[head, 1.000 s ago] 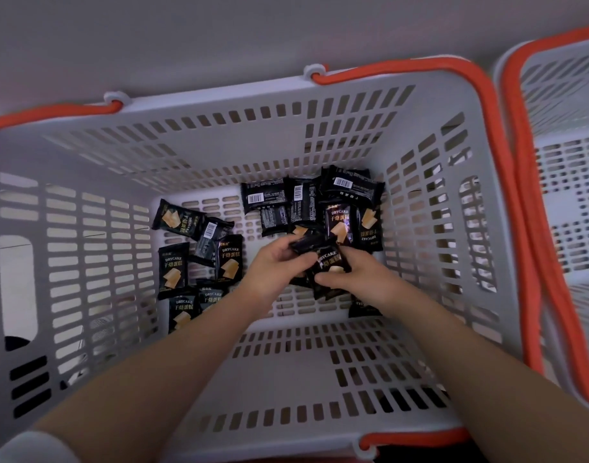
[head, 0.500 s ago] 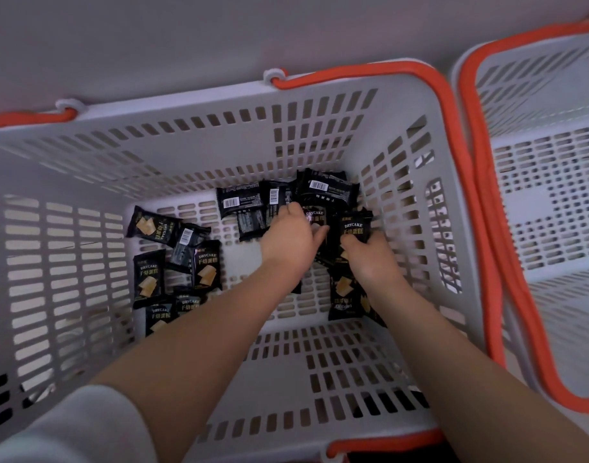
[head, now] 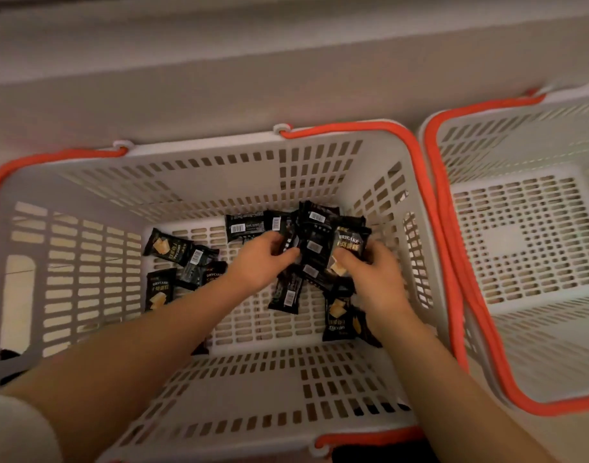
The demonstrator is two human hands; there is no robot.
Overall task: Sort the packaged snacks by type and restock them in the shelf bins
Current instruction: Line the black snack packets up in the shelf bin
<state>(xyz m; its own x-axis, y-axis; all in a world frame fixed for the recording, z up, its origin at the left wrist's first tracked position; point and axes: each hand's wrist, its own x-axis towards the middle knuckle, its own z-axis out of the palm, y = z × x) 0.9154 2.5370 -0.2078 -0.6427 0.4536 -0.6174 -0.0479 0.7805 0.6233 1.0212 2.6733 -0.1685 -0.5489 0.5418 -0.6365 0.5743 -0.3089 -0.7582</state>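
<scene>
Deep in the white slotted basket (head: 86,195), both hands gripped a bunch of black snack packets (head: 315,248): the left hand (head: 259,262) curled round its left side, the right hand (head: 375,275) pinching the right; loose packets (head: 173,259) lay on the floor nearby

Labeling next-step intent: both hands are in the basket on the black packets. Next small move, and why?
Probably lift the gathered bunch clear of the basket: the left hand and the right hand already grip packets between them, while loose packets lie apart at left.
</scene>
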